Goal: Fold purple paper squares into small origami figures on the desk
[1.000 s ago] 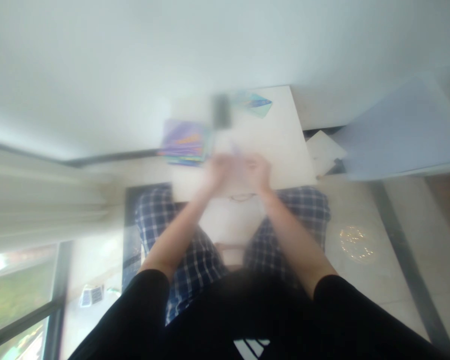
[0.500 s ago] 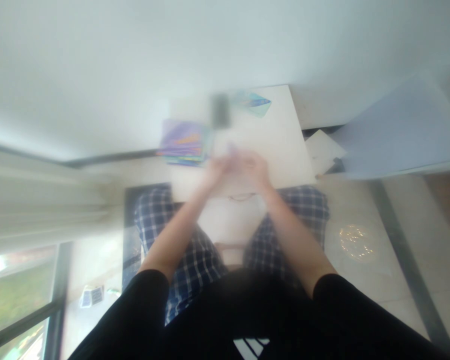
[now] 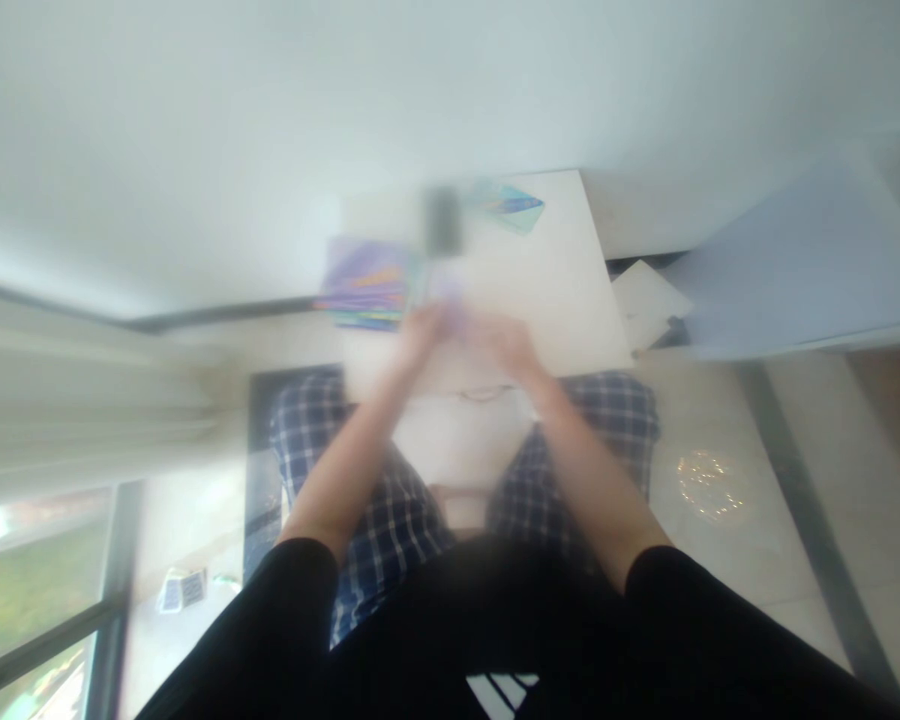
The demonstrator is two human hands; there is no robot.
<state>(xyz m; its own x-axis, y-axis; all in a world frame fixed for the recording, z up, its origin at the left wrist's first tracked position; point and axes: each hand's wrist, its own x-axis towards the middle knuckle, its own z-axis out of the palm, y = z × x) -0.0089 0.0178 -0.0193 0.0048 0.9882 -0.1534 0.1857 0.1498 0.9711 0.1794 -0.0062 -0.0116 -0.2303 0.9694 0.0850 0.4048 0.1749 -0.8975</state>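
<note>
A small piece of purple paper, hazy and pale, is between my two hands above the near part of the white table. My left hand is closed on its left side. From the right, my right hand reaches in with its fingers together at the paper's lower right edge. Blur hides the single fingers and any folds. Just left of my left hand lies a stack of colourful sheets, purple on top with orange, yellow and blue edges.
The white table stands against the wall. At its back lie a blurred dark rectangular object and a light blue folded paper shape. A large grey-white panel is on the right. A coil of tiny lights lies on the floor.
My hands have moved slightly apart, the left one a little to the left. More of the purple paper shows between and above them. The other things lie as before.
</note>
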